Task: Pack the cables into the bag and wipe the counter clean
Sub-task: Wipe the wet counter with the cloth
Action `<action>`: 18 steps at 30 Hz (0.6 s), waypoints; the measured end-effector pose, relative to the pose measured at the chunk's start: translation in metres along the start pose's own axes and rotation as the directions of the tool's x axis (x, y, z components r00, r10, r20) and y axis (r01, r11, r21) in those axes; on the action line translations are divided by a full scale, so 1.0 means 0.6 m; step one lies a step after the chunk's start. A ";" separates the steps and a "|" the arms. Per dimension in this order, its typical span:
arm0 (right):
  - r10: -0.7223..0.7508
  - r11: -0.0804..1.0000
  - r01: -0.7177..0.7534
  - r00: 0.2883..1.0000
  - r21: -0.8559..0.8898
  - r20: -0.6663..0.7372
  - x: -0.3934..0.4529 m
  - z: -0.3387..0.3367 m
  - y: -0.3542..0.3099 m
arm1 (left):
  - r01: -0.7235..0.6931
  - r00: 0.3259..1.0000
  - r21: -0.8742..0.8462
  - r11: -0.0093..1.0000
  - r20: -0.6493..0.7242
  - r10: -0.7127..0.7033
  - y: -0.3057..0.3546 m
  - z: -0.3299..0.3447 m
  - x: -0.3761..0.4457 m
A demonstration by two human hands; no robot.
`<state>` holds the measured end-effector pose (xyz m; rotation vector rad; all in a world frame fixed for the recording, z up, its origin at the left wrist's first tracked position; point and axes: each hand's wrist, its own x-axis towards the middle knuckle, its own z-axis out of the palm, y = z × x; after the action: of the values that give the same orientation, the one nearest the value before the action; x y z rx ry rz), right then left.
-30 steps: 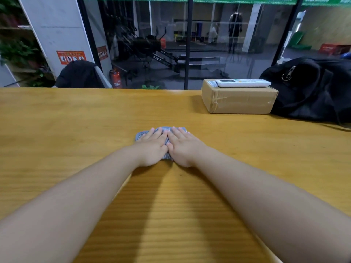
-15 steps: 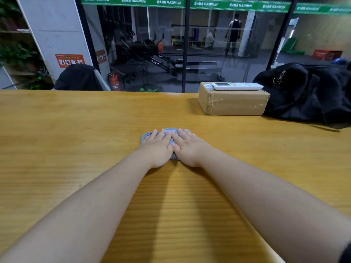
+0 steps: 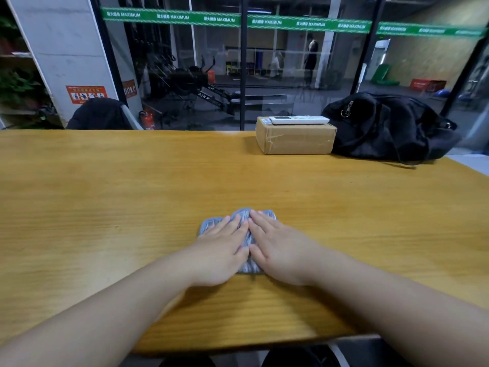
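Note:
A grey-blue cloth (image 3: 244, 216) lies on the wooden counter (image 3: 105, 194), a little right of its middle. My left hand (image 3: 219, 250) and my right hand (image 3: 277, 247) press flat on the cloth side by side, thumbs touching, and cover most of it. The black bag (image 3: 383, 128) sits slumped at the counter's back right with its top closed over. No cables are in view.
A taped cardboard box (image 3: 296, 140) stands at the back edge just left of the bag, with a white remote (image 3: 299, 120) on top. A glass wall runs behind the counter. The counter's near edge (image 3: 238, 345) shows at the bottom.
Both hands have slid the cloth along the counter toward me, away from the box. The bag, box and remote have not moved.

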<state>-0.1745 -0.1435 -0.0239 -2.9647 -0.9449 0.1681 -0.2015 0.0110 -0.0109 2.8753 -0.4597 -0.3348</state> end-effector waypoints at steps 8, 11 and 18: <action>-0.052 0.998 0.052 0.999 0.023 0.013 -0.139 0.016 -0.018 | -0.123 0.992 0.108 0.987 0.036 0.119 0.055 0.055 -0.087; -0.039 0.999 0.038 0.998 0.034 0.045 -0.168 0.017 -0.007 | -0.135 0.990 0.117 0.984 0.043 0.131 0.084 0.067 -0.089; 0.031 0.999 -0.032 0.999 0.027 0.033 -0.137 0.012 0.043 | -0.149 0.986 0.098 0.984 0.096 0.139 0.094 0.050 -0.016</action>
<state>-0.2272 -0.2120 -0.0245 -2.9614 -0.8918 0.2290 -0.2337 -0.0436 -0.0242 2.9147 -0.7177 -0.4276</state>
